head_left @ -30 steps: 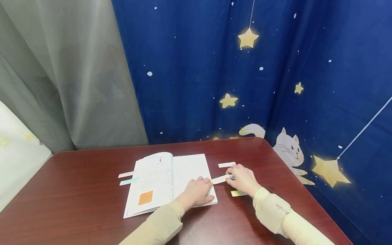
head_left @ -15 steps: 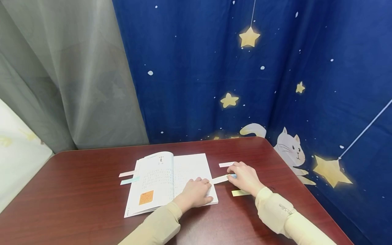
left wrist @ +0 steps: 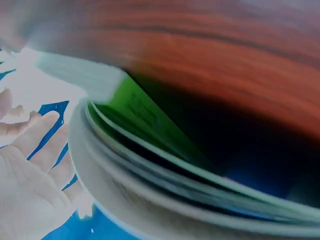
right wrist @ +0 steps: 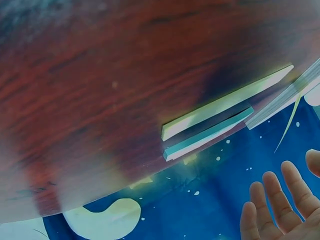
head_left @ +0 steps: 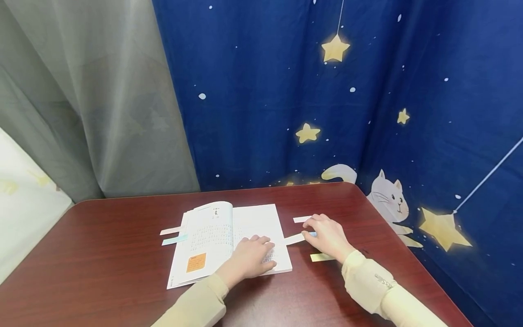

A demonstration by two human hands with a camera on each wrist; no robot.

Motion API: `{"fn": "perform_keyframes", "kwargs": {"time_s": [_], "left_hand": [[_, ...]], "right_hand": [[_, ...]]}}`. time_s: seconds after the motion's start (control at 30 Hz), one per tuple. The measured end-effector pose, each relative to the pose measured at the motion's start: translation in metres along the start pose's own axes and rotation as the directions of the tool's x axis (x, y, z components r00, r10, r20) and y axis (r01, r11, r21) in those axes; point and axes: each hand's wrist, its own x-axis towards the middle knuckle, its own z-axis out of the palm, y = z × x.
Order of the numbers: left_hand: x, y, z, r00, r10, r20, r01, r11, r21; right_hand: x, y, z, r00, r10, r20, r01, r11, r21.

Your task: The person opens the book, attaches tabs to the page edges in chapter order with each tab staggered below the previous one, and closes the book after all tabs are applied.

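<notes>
Seen from the head camera, the left hand (head_left: 249,260) is laid flat, fingers spread, on the open book's (head_left: 229,240) right page, while the right hand (head_left: 328,236) pinches a white paper strip (head_left: 295,239) whose long axis runs leftward to the page edge. At the left wrist, curved page edges (left wrist: 165,185) are shown. At the right wrist, two strips (right wrist: 220,117) lie parallel on the bench (right wrist: 100,75).

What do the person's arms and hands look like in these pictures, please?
Both arms wear long beige sleeves, the left sleeve plain and the right sleeve with a small dark lettered marking near the cuff. The left hand and right hand are bare, without gloves.
</notes>
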Motion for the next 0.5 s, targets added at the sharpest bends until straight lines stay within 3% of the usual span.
{"fn": "perform_keyframes", "kwargs": {"time_s": [0.33,0.5], "left_hand": [[-0.044,-0.035,-0.025,0.986,-0.034,-0.162,0.032,0.999,-0.013],[-0.074,-0.055,-0.026,0.975,-0.047,-0.219,0.056,0.998,0.034]], "right_hand": [[0.003,-0.01,-0.005,0.993,-0.066,-0.094,0.067,0.998,0.005],[0.005,-0.02,-0.005,0.983,-0.122,-0.135,0.12,0.993,-0.02]]}}
